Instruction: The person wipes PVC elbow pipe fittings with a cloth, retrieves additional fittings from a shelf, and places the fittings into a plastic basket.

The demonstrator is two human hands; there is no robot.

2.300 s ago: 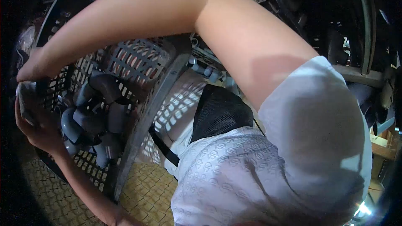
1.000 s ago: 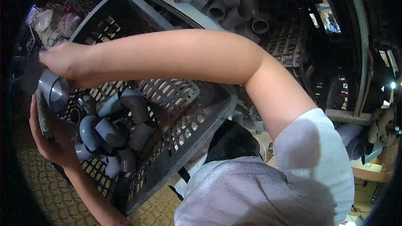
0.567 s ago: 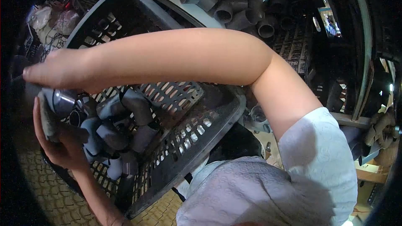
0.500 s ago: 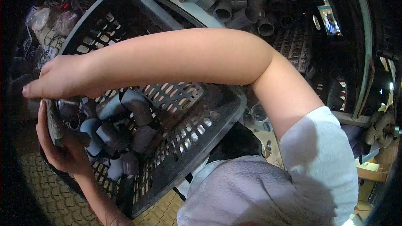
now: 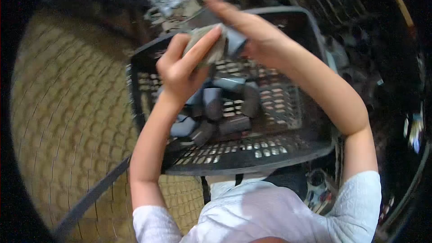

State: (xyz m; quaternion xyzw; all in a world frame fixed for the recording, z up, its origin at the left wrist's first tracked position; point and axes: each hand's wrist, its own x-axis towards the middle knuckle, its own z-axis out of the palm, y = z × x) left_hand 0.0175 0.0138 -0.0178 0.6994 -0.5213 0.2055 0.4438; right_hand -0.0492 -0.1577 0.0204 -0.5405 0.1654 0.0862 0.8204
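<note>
Over the black plastic basket (image 5: 198,168), my two hands come together. My left hand (image 5: 177,69) is closed round a grey-green rag (image 5: 204,45), its index finger stretched along the cloth. A grey pipe elbow (image 5: 235,41), partly covered, is between the rag and my right hand (image 5: 258,31). That hand grips the elbow, though motion blur smears its fingers and some are hidden. Below, several grey pipe elbows, one of them a bent piece (image 5: 212,101), lie loose on the slotted basket floor.
Patterned paving (image 5: 76,121) spreads to the left, crossed by a dark strap or bar (image 5: 92,200) running up to the basket. Cluttered plastic and wires (image 5: 173,2) lie beyond the far rim. More dark pipe fittings (image 5: 355,58) are piled on the right.
My view has swung left, so the basket now sits in the middle. Both hands have shifted from the left edge to above the basket, and the grey elbow now shows between them.
</note>
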